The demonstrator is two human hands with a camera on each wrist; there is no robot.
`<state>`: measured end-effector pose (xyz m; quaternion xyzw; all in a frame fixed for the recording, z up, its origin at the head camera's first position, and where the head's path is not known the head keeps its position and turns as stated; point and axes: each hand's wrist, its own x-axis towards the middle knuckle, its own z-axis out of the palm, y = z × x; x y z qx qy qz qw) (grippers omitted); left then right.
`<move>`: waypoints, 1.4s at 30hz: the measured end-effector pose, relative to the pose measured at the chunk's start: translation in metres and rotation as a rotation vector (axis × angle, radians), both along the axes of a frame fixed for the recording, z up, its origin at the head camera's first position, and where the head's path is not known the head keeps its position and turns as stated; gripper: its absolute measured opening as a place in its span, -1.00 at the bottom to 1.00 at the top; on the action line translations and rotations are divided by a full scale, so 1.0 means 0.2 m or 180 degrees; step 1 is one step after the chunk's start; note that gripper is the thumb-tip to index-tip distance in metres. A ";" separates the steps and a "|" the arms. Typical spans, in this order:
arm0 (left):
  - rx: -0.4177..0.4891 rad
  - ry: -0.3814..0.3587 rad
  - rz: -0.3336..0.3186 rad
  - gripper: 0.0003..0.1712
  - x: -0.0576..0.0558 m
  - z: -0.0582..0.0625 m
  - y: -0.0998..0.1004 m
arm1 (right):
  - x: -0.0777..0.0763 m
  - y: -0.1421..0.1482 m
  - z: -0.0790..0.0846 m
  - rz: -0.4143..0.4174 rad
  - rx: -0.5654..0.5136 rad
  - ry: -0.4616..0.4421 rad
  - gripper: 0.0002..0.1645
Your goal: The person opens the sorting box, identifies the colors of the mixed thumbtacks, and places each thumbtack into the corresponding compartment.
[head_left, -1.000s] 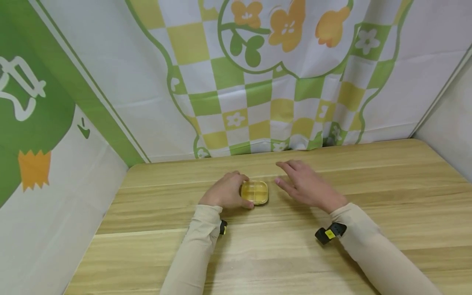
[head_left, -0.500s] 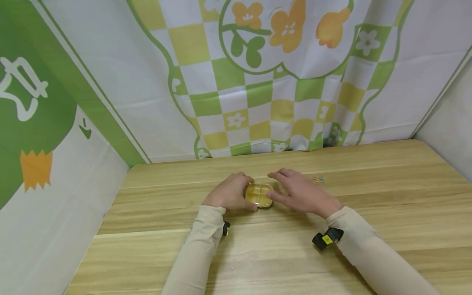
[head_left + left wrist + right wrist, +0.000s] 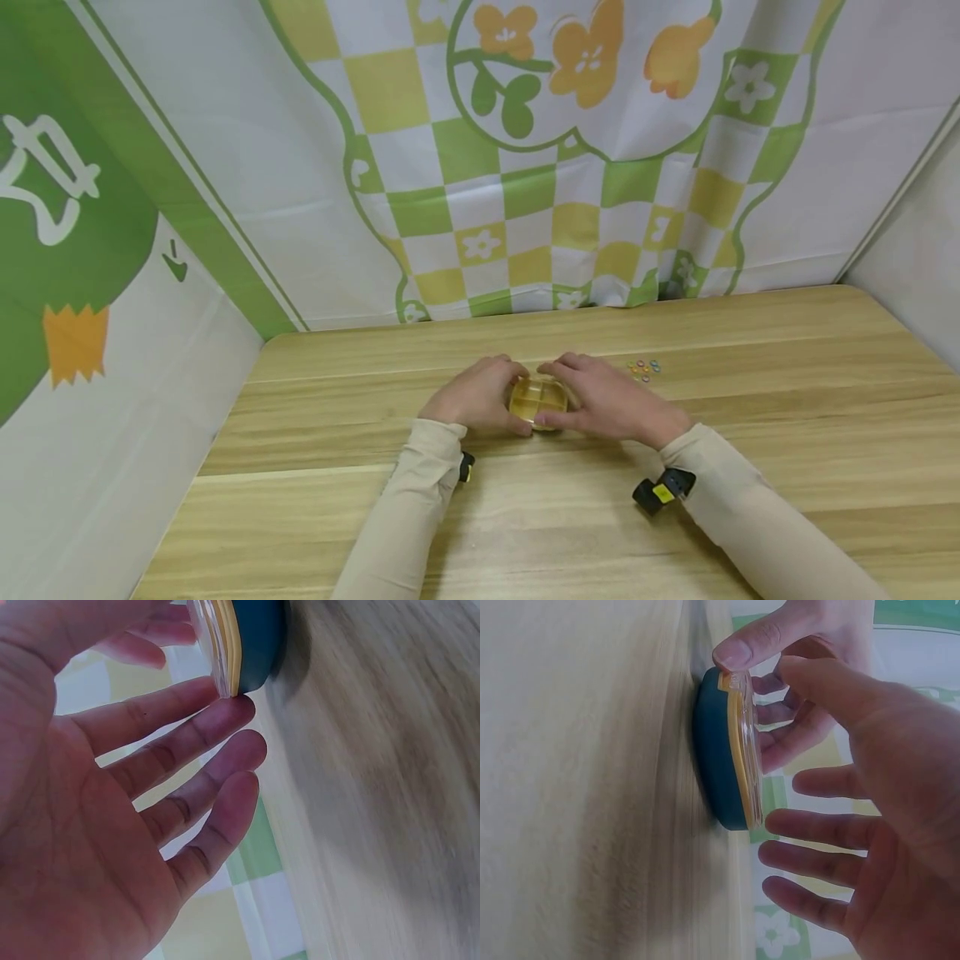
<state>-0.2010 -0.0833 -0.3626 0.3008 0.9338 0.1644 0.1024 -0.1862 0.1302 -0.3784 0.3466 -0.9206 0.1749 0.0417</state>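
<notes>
A small pill box (image 3: 537, 402) lies on the table with its clear lid on top, showing compartments inside. Its teal base (image 3: 714, 754) and yellow rim stand out in the right wrist view. My left hand (image 3: 483, 395) holds the box from the left, thumb at the near edge and fingers at the far edge. In the left wrist view, fingertips (image 3: 238, 709) of this hand touch the rim. My right hand (image 3: 607, 398) is at the box's right side, thumb over the near corner and index finger by the far edge. Its other fingers extend loosely.
Several tiny coloured rings (image 3: 645, 370) lie on the wooden table (image 3: 750, 400) behind my right hand. A patterned cloth (image 3: 525, 192) hangs along the table's back edge. Dark straps with camera units sit on both wrists.
My left hand and the pill box have shifted a little right and nearer. My right hand has come left to the box, uncovering the tiny rings behind it.
</notes>
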 end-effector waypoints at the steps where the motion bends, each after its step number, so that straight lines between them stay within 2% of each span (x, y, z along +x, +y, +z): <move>1: 0.0011 0.0000 -0.0013 -0.14 0.00 0.00 0.00 | 0.00 0.00 0.00 0.0015 0.0003 -0.0023 -0.11; 12: 0.0049 -0.0098 -0.0064 -0.12 0.01 0.00 0.02 | 0.01 -0.01 0.00 0.0211 0.0029 -0.0201 -0.23; 28: 0.0012 -0.0098 -0.0119 -0.10 0.02 0.01 0.03 | 0.02 -0.01 -0.01 0.0262 0.0024 -0.0165 -0.23; 42: 0.0030 -0.0243 -0.0009 -0.14 0.02 0.01 0.04 | 0.03 -0.02 0.00 0.0212 -0.0022 -0.0228 -0.27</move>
